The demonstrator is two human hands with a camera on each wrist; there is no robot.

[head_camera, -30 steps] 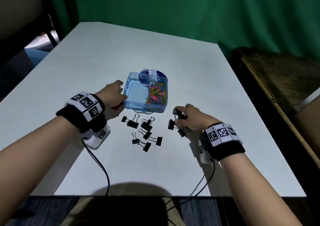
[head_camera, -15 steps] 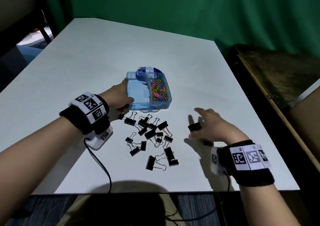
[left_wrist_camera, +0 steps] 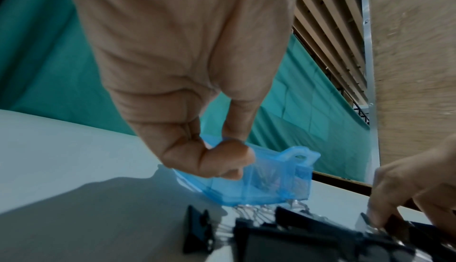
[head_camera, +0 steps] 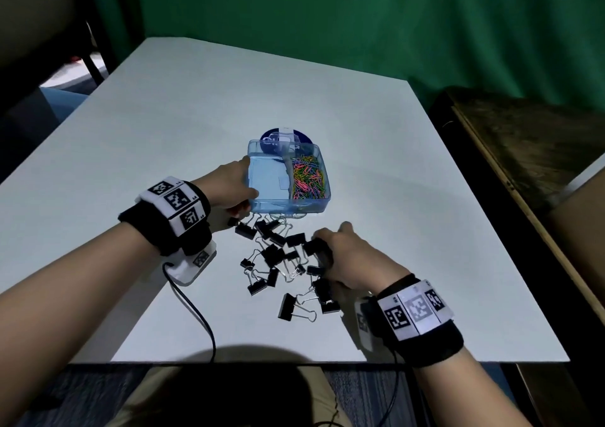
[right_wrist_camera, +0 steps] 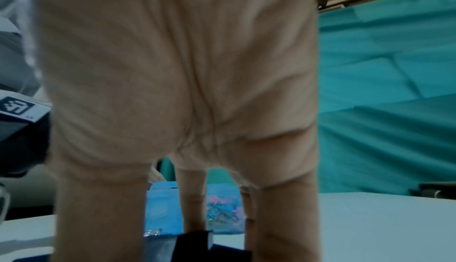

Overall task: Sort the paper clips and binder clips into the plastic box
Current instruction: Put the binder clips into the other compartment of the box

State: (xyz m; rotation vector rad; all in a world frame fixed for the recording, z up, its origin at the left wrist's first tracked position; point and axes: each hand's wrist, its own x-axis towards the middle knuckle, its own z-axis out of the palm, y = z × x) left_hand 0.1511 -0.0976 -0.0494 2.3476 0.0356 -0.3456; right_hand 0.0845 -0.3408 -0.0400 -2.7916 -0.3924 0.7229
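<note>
A clear blue plastic box [head_camera: 294, 209] stands mid-table. Its left compartment is bare, and its right one holds coloured paper clips [head_camera: 307, 181]. My left hand [head_camera: 247, 202] grips the box's near left corner, with the thumb on the rim; the left wrist view shows that hand [left_wrist_camera: 222, 161] pinching the box wall [left_wrist_camera: 271, 184]. Several black binder clips [head_camera: 278, 256] lie heaped just in front of the box. My right hand [head_camera: 327, 256] sits on the heap's right side, fingers curled down round some clips. The right wrist view shows a black clip [right_wrist_camera: 190, 244] between its fingers [right_wrist_camera: 192, 207].
The box's open lid [head_camera: 281, 135], with a dark blue round label, lies behind it. The white table's [head_camera: 425, 263] near edge is close below the heap. A dark wooden bench [head_camera: 523, 151] runs along the right. Wrist cables [head_camera: 193, 312] trail over the front edge.
My right hand dropped its clips onto the heap, swung out open to the right, then came back and curled onto the heap. The heap grew. My left hand stayed on the box.
</note>
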